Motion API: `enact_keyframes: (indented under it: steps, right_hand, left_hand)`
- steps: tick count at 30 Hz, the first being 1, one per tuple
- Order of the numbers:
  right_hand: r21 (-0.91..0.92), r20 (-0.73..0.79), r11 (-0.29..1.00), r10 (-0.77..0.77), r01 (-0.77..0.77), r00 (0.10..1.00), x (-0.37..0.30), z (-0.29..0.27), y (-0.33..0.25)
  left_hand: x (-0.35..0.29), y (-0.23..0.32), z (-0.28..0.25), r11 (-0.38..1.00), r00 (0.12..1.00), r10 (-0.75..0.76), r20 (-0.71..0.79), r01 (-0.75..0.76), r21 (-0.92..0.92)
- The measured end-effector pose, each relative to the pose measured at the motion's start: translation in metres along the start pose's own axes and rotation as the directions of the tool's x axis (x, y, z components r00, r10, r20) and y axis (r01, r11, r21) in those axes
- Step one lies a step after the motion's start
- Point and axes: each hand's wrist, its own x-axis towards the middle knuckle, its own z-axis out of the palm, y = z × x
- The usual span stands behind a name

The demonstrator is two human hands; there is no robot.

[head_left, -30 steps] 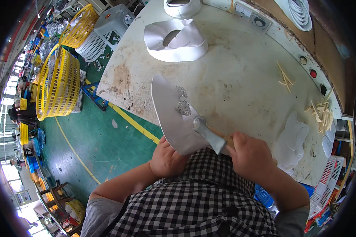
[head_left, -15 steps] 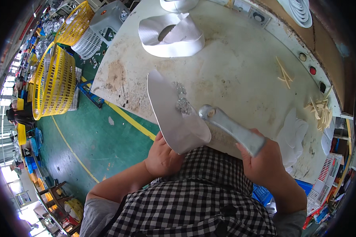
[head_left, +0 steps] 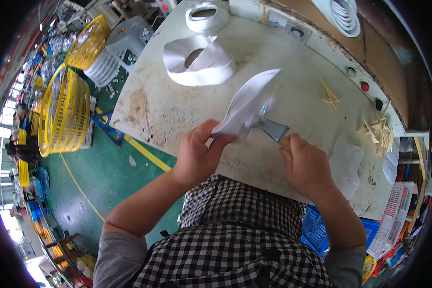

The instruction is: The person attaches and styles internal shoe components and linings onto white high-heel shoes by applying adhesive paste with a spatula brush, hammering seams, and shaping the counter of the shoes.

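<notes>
My left hand [head_left: 196,156] is closed on the near end of a curved white shoe upper [head_left: 242,103], held tilted above the table edge. Blurred shiny stones [head_left: 268,104] show on its right side. In my right hand [head_left: 308,165] is a hammer [head_left: 273,128] with a flared grey metal head, gripped by its wooden handle. The hammer's head overlaps the upper's right side; motion blur hides whether they touch. Farther off on the table stand another white upper [head_left: 201,74], bent into a loop, and a smaller white looped piece [head_left: 209,24].
The worn pale table [head_left: 144,103] has a raised back ledge [head_left: 317,41] with buttons. Thin tan strips [head_left: 379,134] and flat white pieces [head_left: 346,161] lie at its right. Yellow baskets [head_left: 65,115] and a grey stool [head_left: 129,38] stand left; a blue crate [head_left: 317,230] sits below.
The upper has risen and turned, its far end now pointing right and away. My left hand has moved up with it. The hammer has swung round, its head now against the upper in view.
</notes>
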Motion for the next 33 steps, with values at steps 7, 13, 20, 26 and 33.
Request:
enact_keyframes:
  steps: [7,13,20,26,33]
  right_hand:
    - [0.132,-0.131,0.988,-0.058,0.075,0.990,-0.013,-0.017,-0.009]
    - [0.109,0.124,0.993,-0.047,0.033,0.991,0.000,-0.001,-0.007]
    - [0.153,0.169,0.988,0.006,-0.032,0.986,-0.021,0.006,-0.013]
    - [0.231,0.159,0.973,-0.034,-0.003,0.987,-0.027,0.002,-0.021]
    - [0.114,0.214,0.991,-0.092,0.069,0.973,-0.024,0.014,-0.020]
  left_hand:
    - [-0.031,-0.023,0.008,0.966,0.972,-0.234,-0.010,0.231,-0.112]
    - [-0.045,-0.025,0.002,0.991,0.998,-0.061,0.022,0.058,0.117]
    - [-0.048,-0.026,0.000,0.995,0.994,-0.095,0.063,0.095,-0.004]
    - [-0.063,-0.039,-0.002,0.976,0.999,0.011,0.036,-0.019,0.219]
    - [-0.060,-0.018,-0.046,0.805,0.833,-0.499,0.240,0.548,-0.228]
